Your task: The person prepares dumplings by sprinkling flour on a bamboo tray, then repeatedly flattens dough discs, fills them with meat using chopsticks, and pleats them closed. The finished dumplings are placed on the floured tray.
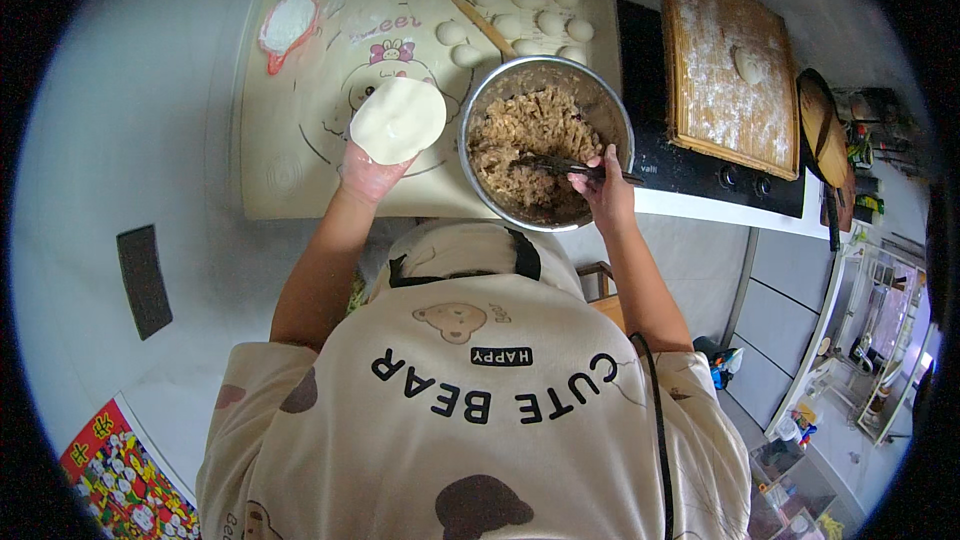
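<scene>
A round, flat dough wrapper (401, 120) lies across the palm and fingers of my left hand (375, 169), over the printed mat (322, 187). My right hand (607, 191) grips dark chopsticks (559, 163), whose tips are in the chopped filling (525, 127). That filling sits in a round metal bowl (469, 90) at the mat's front right. Behind the bowl, a wooden rolling pin (480, 21) lies among several pale dough balls (551, 22). My left fingers are mostly hidden under the wrapper.
A pink-rimmed cup of white flour (291, 24) stands at the mat's back left. To the right, a floured wooden board (720, 97) with a piece of dough (748, 64) rests over a black cooktop (720, 180). A black pan (821, 120) is beyond it.
</scene>
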Available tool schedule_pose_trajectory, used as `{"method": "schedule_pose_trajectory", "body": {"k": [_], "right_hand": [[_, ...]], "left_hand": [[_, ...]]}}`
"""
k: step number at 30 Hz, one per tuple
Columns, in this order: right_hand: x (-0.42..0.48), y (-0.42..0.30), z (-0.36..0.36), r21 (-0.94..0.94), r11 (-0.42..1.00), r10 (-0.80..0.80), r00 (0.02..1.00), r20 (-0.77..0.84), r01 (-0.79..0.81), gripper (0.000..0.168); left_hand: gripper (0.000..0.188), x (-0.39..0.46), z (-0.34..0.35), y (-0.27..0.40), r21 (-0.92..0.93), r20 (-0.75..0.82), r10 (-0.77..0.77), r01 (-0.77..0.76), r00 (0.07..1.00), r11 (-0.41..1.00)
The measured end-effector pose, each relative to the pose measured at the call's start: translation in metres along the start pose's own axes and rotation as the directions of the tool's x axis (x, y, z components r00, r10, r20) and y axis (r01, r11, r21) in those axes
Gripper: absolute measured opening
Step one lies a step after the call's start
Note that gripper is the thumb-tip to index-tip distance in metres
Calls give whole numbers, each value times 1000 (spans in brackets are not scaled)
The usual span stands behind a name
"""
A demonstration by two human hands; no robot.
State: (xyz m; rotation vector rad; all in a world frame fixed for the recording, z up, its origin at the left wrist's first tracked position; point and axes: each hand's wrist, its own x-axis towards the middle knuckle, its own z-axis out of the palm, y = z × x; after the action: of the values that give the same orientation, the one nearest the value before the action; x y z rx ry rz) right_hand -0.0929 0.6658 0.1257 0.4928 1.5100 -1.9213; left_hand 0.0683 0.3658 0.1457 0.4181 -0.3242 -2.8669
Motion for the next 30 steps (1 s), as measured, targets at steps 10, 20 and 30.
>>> {"method": "schedule_pose_trajectory", "body": {"k": [10,20,30], "right_hand": [[-39,-39,-12,293,936,-197,980,-28,196,37],[-106,-53,51,-283,262,-912,333,241,923,43],[-109,-49,47,-260,-546,-439,-8,898,796,28]], "left_hand": [[47,38,44,-20,-58,158,-104,114,982,992],[45,64,94,-65,-51,149,-199,208,969,977],[37,73,120,-74,-173,141,-157,180,977,968]]}}
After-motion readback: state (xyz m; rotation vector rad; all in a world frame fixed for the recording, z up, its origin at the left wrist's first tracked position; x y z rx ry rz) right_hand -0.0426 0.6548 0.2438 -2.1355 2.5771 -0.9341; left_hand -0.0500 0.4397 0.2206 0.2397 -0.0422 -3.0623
